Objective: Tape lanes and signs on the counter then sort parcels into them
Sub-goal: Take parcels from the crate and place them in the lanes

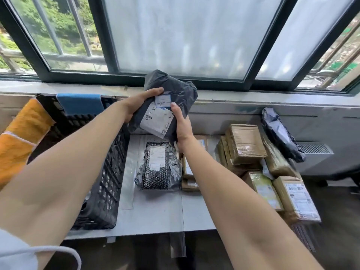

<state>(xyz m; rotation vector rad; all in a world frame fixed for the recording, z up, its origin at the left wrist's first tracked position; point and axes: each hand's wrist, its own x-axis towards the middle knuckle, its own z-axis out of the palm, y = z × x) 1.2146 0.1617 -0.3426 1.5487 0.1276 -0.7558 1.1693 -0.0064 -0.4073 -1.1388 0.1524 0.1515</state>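
Note:
I hold a dark grey plastic parcel [175, 92] with a white shipping label up in front of the window, above the counter. My left hand [141, 103] grips its left edge, thumb on top. My right hand [182, 125] holds its lower right side, thumb beside the label. Below it on the grey counter [155, 209] lies a black bubble-wrap parcel [157, 166] in one taped lane. A strip of clear tape [182, 201] runs down the counter to its front edge. Small cardboard parcels [190, 172] lie in the lane to the right, partly hidden by my right arm.
A black plastic crate [105, 184] stands at the left with orange and blue cloths [25, 133] over its rim. Several brown cardboard boxes [245, 145] are stacked at the right. Another dark plastic parcel [280, 133] leans against the wall behind them.

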